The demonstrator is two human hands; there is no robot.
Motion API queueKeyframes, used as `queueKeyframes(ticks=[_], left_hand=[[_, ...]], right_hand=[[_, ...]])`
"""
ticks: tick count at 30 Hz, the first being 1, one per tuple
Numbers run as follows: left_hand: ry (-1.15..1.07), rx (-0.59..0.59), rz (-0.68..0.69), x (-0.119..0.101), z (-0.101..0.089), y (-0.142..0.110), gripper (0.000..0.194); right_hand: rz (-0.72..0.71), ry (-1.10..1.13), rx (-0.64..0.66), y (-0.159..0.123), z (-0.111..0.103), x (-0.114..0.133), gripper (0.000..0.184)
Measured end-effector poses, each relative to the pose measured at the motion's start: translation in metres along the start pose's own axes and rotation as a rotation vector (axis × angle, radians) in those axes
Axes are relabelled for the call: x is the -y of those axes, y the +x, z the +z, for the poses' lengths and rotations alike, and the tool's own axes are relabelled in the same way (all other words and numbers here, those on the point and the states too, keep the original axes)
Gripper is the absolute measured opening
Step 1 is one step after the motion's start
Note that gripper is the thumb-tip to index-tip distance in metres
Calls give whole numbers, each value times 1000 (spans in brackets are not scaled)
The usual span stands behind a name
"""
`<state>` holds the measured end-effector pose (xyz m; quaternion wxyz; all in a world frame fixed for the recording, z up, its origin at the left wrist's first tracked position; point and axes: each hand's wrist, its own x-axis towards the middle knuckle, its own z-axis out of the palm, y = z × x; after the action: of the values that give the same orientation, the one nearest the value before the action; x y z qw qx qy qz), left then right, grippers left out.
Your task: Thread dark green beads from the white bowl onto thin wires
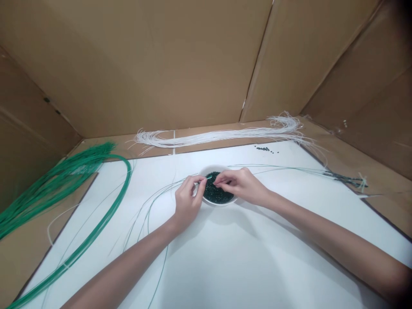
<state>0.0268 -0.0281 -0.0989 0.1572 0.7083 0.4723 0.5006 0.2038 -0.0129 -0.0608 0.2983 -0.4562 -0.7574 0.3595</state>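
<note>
A small white bowl [210, 171] filled with dark green beads [216, 194] sits mid-table on the white sheet [225, 257]. My left hand [187, 202] is at the bowl's left rim, fingers pinched on a thin pale string [207, 177] whose end points over the beads. My right hand [242, 184] hovers over the bowl's right side, fingertips pinched together near the string's tip, apparently on a bead too small to make out. Thin green strings [146, 210] trail from the left hand toward the near edge.
A bundle of green cords [58, 180] lies at the left and loops across the sheet. White strings [219, 135] lie along the back. A few loose beads [264, 149] and beaded strands [341, 177] are at the right. Cardboard walls [161, 64] enclose the table.
</note>
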Motion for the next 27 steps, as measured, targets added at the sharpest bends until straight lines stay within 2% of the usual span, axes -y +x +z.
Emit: queueKeyframes(ticks=[5, 8, 12, 19, 27], left_hand=[[6, -18, 33, -1, 1, 0, 7], [-1, -20, 60, -1, 1, 0, 7], [-2, -16, 91, -1, 2, -1, 6], [-4, -20, 133, -2, 2, -1, 8], [-13, -26, 156, -3, 2, -1, 7]], right_hand=[[7, 234, -83, 0, 0, 1, 18], [71, 348, -150, 0, 1, 0, 21], [112, 364, -192, 0, 2, -1, 24], [112, 373, -185, 0, 1, -2, 22], [60, 358, -165, -2, 1, -2, 21]])
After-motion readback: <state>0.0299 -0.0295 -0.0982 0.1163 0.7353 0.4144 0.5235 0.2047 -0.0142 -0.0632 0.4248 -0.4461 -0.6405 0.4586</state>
